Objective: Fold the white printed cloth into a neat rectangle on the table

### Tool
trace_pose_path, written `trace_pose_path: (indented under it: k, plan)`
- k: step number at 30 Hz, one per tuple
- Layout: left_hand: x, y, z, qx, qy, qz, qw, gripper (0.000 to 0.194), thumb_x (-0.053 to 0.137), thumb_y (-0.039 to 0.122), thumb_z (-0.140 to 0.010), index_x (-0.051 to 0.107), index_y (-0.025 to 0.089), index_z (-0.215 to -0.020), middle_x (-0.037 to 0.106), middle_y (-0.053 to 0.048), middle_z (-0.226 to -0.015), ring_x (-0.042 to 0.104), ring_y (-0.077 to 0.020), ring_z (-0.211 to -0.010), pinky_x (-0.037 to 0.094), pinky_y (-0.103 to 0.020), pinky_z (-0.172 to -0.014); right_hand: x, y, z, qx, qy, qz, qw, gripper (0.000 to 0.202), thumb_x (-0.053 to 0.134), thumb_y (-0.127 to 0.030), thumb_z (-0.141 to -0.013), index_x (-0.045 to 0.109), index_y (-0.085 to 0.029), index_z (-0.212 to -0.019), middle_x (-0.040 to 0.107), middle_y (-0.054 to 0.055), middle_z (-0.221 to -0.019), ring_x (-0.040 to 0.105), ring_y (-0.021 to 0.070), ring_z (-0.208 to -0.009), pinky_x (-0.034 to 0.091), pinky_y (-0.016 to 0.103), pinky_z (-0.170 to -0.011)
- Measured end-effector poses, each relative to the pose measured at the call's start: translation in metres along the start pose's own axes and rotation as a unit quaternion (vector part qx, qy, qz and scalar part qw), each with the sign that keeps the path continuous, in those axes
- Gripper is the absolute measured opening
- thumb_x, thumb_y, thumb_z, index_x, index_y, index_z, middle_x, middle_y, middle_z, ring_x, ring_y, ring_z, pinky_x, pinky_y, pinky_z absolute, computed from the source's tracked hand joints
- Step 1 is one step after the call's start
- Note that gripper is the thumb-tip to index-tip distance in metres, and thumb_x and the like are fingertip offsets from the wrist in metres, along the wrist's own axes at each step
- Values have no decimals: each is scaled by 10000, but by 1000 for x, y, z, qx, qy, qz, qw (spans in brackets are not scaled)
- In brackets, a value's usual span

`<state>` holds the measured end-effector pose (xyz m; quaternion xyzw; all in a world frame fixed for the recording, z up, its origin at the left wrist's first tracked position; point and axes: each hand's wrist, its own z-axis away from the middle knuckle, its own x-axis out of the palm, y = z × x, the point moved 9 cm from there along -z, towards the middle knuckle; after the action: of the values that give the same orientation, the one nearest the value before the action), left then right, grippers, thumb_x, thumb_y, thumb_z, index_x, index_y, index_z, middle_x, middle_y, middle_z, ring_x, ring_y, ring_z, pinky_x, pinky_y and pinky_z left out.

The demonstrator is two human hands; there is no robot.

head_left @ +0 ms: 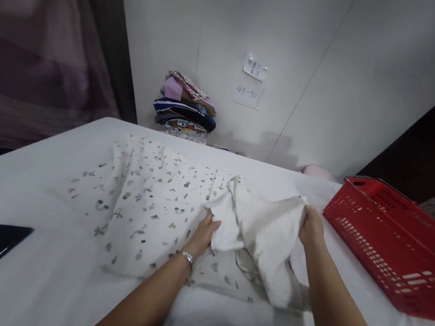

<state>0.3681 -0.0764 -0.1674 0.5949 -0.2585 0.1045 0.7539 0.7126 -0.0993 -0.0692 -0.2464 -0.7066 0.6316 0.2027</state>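
"What's in front of you?"

"I face a pale grey wall (230, 14) with thin seams. An upper sheet (255, 69) of paper bears handwriting; the lower sheet (248, 95) reads 45-50."

"And to the sides?"

"On my left is a blurred mauve curtain (26, 50), beside a dark strip (110, 34). On my right, a dark panel (416, 131) slants down; I can't tell what it is."

"The table (49, 177)?"

"White-topped, its far edge near the wall. My light is dim, with soft shadows on the wall."
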Motion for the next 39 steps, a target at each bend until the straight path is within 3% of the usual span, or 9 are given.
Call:
trace_pose_path:
  k: [4,7,10,13,15,19,24,33,39]
  plan:
    - [-1,11,6,66,8,-99,993,415,669,221,-695,633,194,-1107,679,-74,-1103,579,-236,-1082,437,-317,-954,22,2,19,49,-20,-57,997,299,660,-398,-612,506,-230,-806,608,-14,-726,588,170,-666,472,273,-597]
    - [6,16,14,108,-14,-210,972,207,645,221,-723,669,217,-928,678,-29,-811,596,-218,-920,442,-299,-893,58,-26,44,-65,-51,-30,996,271,659,-363,-664,562,-225,-876,648,62,-1117,610,223,-990,492,306,-765]
    - [12,11,20,99,-39,-289,951,102,621,197,-737,663,242,-817,510,30,-533,550,-189,-660,443,-285,-786,120,-38,86,-169,-186,58,966,232,643,-383,-744,648,-231,-919,584,86,-1293,525,251,-1186,450,373,-913]
    - [13,14,22,117,-40,-296,947,203,640,157,-697,687,257,-868,595,-4,-682,573,-201,-765,431,-287,-838,176,-9,132,-142,-356,81,920,263,633,-396,-774,691,-253,-986,647,63,-1199,585,232,-1095,462,389,-912]
    - [13,20,21,151,-36,-293,944,220,647,160,-687,701,254,-879,637,-42,-910,570,-218,-939,416,-301,-921,190,18,147,-85,-383,61,918,338,619,-403,-777,675,-250,-1073,672,55,-1143,627,216,-981,500,377,-848]
    - [1,29,11,189,16,-267,945,57,665,229,-712,699,214,-755,599,-71,-1101,530,-220,-1087,379,-298,-998,175,43,143,-63,-297,78,950,382,587,-392,-770,647,-251,-1120,658,48,-1155,627,208,-910,524,359,-760]
    - [-13,19,1,108,56,-248,961,254,603,422,-793,601,193,-683,563,3,-695,520,-164,-714,417,-260,-685,142,20,137,-188,-187,186,946,282,561,-346,-801,647,-225,-1041,630,90,-1159,549,246,-1072,473,384,-856]
    - [-20,22,1,84,114,-255,957,149,656,318,-750,604,186,-702,587,8,-676,510,-162,-681,394,-251,-654,147,43,139,-161,-231,402,872,111,542,-278,-800,615,-202,-833,598,55,-834,523,210,-814,399,321,-749]
    - [-23,20,5,94,128,-190,969,239,628,185,-738,686,191,-970,687,-54,-978,606,-212,-936,450,-292,-862,129,25,126,-139,-152,265,942,348,496,-428,-851,413,-211,-591,388,-42,-580,372,130,-599,303,245,-559]
